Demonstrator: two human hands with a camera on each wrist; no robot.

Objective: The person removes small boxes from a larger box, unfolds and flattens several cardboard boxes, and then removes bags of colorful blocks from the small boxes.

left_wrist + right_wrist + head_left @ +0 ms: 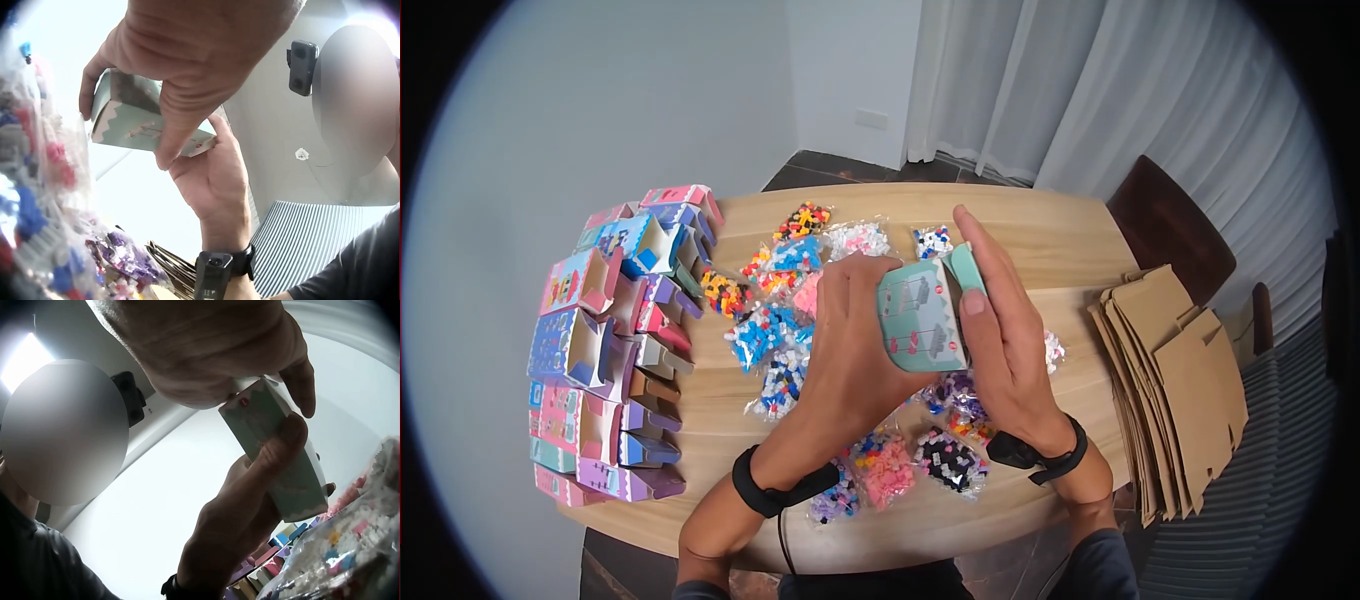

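A mint-green cardboard box (920, 315) with swing-like pictures on its side is held up over the table. My left hand (850, 325) grips it from the left, thumb and fingers on opposite sides, as the left wrist view also shows. At the box's right end a green flap (966, 268) stands out. My right hand (1005, 345) lies along that end with its fingers straight, the thumb touching beside the flap. Below and around the hands lie clear bags of small colored building bricks, among them a pink bag (884, 472) and a black-and-white bag (950, 462).
Stacked open boxes (590, 345) in pink, blue and purple line the table's left edge. Flattened brown cardboard (1180, 390) is piled at the right edge. A dark chair (1175, 225) stands beyond the right corner. More brick bags, such as a blue one (760, 338), cover the middle.
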